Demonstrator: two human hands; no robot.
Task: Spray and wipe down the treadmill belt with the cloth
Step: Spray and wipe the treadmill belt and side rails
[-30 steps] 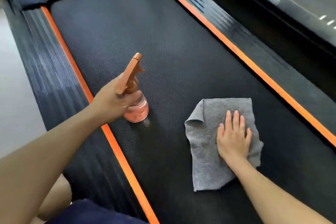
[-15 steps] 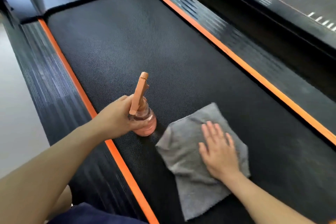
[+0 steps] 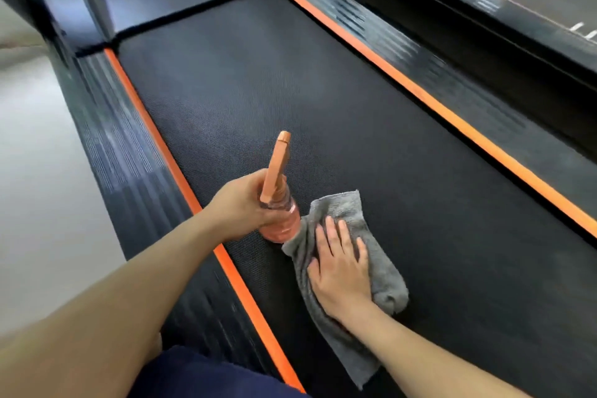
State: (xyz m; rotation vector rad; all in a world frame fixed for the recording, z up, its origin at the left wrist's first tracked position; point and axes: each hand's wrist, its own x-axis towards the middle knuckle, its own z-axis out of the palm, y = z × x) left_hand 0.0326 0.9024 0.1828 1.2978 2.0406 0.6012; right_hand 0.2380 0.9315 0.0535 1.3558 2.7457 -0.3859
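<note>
Wiping under way near the left edge of the treadmill belt (image 3: 355, 139); by judgement, most of its length left to do.

Presses the bunched grey cloth (image 3: 384, 281) onto the belt under the right hand (image 3: 339, 271), fingers straight and spread. Grips the orange spray bottle (image 3: 277, 223) in the left hand (image 3: 240, 207), fingers curled round its body, just beside the cloth's far left corner, by the orange edge strip (image 3: 168, 152). Touching there or apart: cannot tell.

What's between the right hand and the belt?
The grey cloth: the right hand presses flat on it, and the cloth lies on the treadmill belt. The head view shows this.
</note>
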